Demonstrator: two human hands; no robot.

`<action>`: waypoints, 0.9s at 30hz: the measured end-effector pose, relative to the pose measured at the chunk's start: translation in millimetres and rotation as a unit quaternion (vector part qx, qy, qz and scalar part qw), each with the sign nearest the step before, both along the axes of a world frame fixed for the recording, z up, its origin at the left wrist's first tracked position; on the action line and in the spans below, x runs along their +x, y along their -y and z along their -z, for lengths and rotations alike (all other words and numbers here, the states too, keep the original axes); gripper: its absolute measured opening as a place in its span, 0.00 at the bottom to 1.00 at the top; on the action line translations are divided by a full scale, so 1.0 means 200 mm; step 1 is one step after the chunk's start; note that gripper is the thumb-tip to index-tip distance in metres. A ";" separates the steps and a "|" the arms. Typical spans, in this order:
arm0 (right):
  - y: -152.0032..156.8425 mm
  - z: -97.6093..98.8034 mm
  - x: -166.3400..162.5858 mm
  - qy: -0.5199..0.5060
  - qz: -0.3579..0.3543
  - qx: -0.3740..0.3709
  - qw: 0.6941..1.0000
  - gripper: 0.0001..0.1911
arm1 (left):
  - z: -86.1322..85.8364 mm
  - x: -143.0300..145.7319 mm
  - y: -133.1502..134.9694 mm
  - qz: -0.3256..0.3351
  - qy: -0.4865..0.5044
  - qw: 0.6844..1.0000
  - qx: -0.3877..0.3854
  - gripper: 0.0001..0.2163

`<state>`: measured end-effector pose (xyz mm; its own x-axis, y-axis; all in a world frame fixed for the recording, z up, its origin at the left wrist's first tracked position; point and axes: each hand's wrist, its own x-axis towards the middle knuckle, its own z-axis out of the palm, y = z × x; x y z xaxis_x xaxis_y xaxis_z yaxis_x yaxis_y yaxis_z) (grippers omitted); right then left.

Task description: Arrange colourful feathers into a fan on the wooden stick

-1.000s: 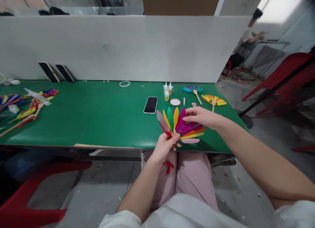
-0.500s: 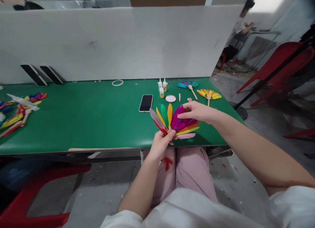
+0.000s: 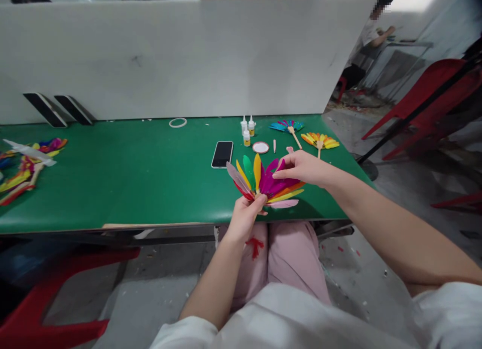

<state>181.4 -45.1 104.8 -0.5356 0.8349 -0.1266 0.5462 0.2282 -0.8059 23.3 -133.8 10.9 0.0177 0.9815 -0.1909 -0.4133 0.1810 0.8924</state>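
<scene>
My left hand (image 3: 246, 213) grips the base of a feather fan (image 3: 268, 183) just above the table's front edge. Grey-pink, yellow, green, magenta, orange and red feathers spread out from it, and a red tassel (image 3: 255, 247) hangs below over my lap. With thumb and fingers closed, my right hand (image 3: 295, 166) pinches a magenta feather (image 3: 280, 164) on the fan's right side. Behind the fan lie a phone (image 3: 222, 154), several small glue bottles (image 3: 246, 138) with pointed tips, and a round white disc (image 3: 260, 147) with a dark rim.
Two finished-looking fans, one blue (image 3: 286, 125) and one yellow-orange (image 3: 320, 140), rest at the green table's (image 3: 131, 173) right end. Loose colourful feathers (image 3: 28, 170) lie at its left. A white board (image 3: 169, 57) stands behind. Red chairs (image 3: 429, 103) and a seated person are farther off.
The view has tilted slightly, so the table and things on it sit a little higher and left. Both hands keep their holds on the fan with hardly any movement.
</scene>
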 end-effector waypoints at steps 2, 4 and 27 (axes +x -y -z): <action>0.00 0.01 0.00 0.003 -0.001 -0.003 1.000 0.13 | 0.00 0.00 0.00 0.000 0.004 1.000 0.000 0.12; 0.00 0.01 0.00 0.004 0.001 -0.007 1.000 0.14 | 0.01 0.00 0.00 0.000 0.004 1.000 0.002 0.11; 0.00 -0.05 0.04 -0.012 0.017 -0.022 1.000 0.19 | 0.02 0.00 0.00 0.003 0.000 1.000 0.004 0.12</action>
